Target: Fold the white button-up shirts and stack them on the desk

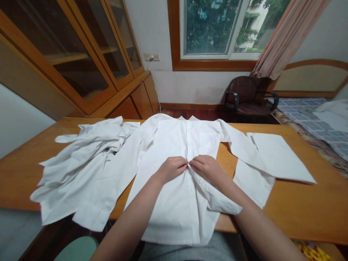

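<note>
A white long-sleeved shirt (168, 145) lies spread out with its front up and its collar end away from me. Its lower hem hangs over the table's near edge. At the middle of the button line, my left hand (173, 167) and my right hand (204, 167) meet with pinched fingers on the front edges. One front panel is lifted and folded back beneath my right wrist. Whatever button lies between the fingertips is hidden. The upper front edges lie together above my hands.
Crumpled white shirts (81, 163) lie in a heap on the left of the wooden table (307, 210). A folded white garment (282, 156) rests at the right, near the shirt's sleeve. Beyond stand an office chair (246, 94), a bed (307, 116) and a glass-doored cabinet (114, 87).
</note>
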Available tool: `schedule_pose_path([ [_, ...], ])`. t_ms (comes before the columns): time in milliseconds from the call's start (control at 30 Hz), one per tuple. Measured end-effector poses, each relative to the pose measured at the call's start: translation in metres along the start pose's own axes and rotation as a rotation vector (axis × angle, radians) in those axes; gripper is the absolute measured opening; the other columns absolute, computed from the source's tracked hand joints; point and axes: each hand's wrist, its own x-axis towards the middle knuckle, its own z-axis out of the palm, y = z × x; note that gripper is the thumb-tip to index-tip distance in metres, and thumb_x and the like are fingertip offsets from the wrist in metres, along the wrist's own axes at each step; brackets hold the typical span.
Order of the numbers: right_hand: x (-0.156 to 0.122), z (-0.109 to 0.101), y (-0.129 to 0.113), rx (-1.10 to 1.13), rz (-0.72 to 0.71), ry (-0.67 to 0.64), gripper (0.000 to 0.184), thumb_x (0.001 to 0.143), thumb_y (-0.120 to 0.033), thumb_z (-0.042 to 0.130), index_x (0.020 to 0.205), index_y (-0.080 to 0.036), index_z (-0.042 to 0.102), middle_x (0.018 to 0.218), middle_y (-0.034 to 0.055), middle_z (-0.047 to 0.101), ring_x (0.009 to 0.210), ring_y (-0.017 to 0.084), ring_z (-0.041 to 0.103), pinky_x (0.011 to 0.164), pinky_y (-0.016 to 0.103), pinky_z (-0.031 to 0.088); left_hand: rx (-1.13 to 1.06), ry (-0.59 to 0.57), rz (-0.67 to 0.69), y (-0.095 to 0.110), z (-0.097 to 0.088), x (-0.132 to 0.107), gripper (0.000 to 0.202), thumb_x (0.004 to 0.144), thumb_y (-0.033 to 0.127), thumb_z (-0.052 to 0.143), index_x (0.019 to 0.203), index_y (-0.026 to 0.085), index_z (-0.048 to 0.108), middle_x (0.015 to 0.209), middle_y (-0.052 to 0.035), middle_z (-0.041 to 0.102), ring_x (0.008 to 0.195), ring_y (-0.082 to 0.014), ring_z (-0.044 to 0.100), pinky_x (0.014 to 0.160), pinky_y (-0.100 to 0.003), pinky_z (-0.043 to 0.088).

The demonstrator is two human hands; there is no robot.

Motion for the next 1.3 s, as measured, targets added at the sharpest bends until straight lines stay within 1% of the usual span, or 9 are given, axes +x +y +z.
schedule_pose_path([
  [333, 0.0010, 0.0030, 0.0006, -0.018, -0.005, 0.017, 0.022, 0.101, -0.023, 0.053, 0.087, -0.018, 0.069, 0.074, 0.0026, 0.063, 0.066, 0.015, 0.053, 0.064, 0.031, 0.031, 0.011, -0.011, -0.005, 0.0015, -0.0018, 0.0012, 0.011, 0.094, 0.016, 0.058, 0.093, 0.019, 0.068, 0.090, -0.0027, 0.075, 0.083, -0.0153, 0.072, 0.076, -0.025, 0.056],
  [500, 0.0005, 0.0044, 0.0013, -0.018, 0.003, 0.016, 0.022, 0.101, -0.022, 0.053, 0.086, -0.018, 0.069, 0.074, 0.0025, 0.063, 0.066, 0.015, 0.053, 0.064, 0.031, 0.031, 0.004, -0.017, -0.002, 0.0020, -0.0023, 0.0015, 0.011, 0.094, 0.016, 0.058, 0.093, 0.019, 0.068, 0.091, -0.0027, 0.075, 0.083, -0.0152, 0.071, 0.076, -0.025, 0.055],
  [700, -0.0004, 0.0060, 0.0017, -0.020, 0.007, 0.034, 0.022, 0.100, -0.021, 0.055, 0.082, -0.018, 0.068, 0.073, 0.0023, 0.063, 0.066, 0.015, 0.053, 0.064, 0.031, 0.032, -0.013, -0.044, -0.010, 0.0030, -0.0041, 0.0027, 0.012, 0.094, 0.016, 0.056, 0.091, 0.019, 0.068, 0.087, -0.0026, 0.073, 0.080, -0.0148, 0.070, 0.074, -0.025, 0.054],
  [1000, -0.0031, 0.0072, 0.0029, 0.028, 0.042, 0.036, 0.020, 0.099, -0.022, 0.056, 0.082, -0.020, 0.067, 0.074, 0.0029, 0.063, 0.066, 0.016, 0.053, 0.064, 0.030, 0.033, 0.032, -0.050, 0.020, 0.0022, -0.0048, 0.0024, 0.014, 0.094, 0.017, 0.055, 0.087, 0.019, 0.067, 0.084, -0.0030, 0.072, 0.079, -0.0156, 0.068, 0.073, -0.027, 0.053],
  [1167, -0.0030, 0.0065, 0.0038, 0.059, 0.049, 0.045, 0.020, 0.099, -0.021, 0.054, 0.084, -0.019, 0.068, 0.075, 0.0029, 0.065, 0.066, 0.015, 0.054, 0.064, 0.029, 0.034, 0.050, -0.056, 0.030, 0.0009, -0.0046, 0.0021, 0.013, 0.093, 0.016, 0.057, 0.086, 0.019, 0.067, 0.082, -0.0033, 0.071, 0.078, -0.0161, 0.068, 0.073, -0.027, 0.052],
  [1300, -0.0033, 0.0063, 0.0042, 0.070, 0.059, 0.048, 0.017, 0.097, -0.019, 0.056, 0.086, -0.019, 0.070, 0.076, 0.0028, 0.066, 0.067, 0.015, 0.056, 0.064, 0.028, 0.035, 0.066, -0.054, 0.031, 0.0012, -0.0048, 0.0022, 0.013, 0.093, 0.016, 0.057, 0.087, 0.019, 0.067, 0.083, -0.0035, 0.072, 0.079, -0.0166, 0.068, 0.074, -0.028, 0.052],
])
